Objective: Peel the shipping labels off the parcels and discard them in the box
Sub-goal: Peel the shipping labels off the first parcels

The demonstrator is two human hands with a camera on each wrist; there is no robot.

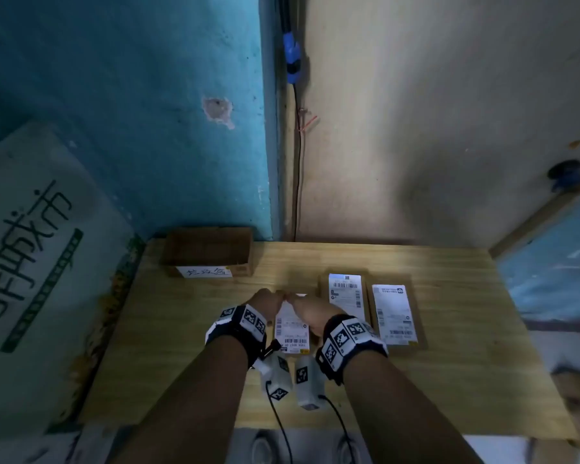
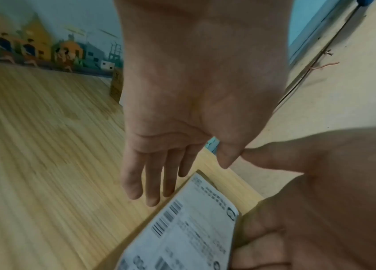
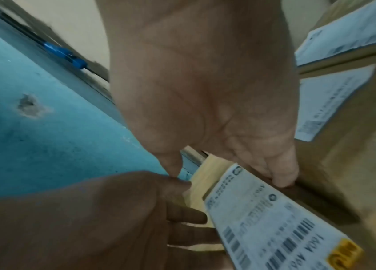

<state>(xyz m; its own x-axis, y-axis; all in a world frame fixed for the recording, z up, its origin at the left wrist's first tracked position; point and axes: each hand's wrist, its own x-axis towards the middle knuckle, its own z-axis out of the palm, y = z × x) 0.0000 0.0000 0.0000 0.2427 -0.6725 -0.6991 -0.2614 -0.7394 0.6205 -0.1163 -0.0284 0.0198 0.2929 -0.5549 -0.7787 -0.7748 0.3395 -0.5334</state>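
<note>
Three flat brown parcels lie on the wooden table (image 1: 168, 329), each with a white shipping label. The nearest parcel (image 1: 292, 326) sits between my hands, and its label (image 2: 189, 230) looks flat and stuck down. My left hand (image 1: 268, 301) hangs at the parcel's left edge with straight fingers (image 2: 152, 191). My right hand (image 1: 307, 308) has its fingers (image 3: 284, 175) curled down the parcel's right side (image 3: 263, 219). The two thumbs touch above the parcel's far end. An open cardboard box (image 1: 241, 269) stands at the back left of the table.
Two more labelled parcels (image 1: 345, 291) (image 1: 394, 314) lie close to the right of the held one. A large printed carton (image 1: 31, 262) leans at the table's left edge. Blue and beige walls meet behind the table, and a cable (image 1: 297, 169) runs down the corner.
</note>
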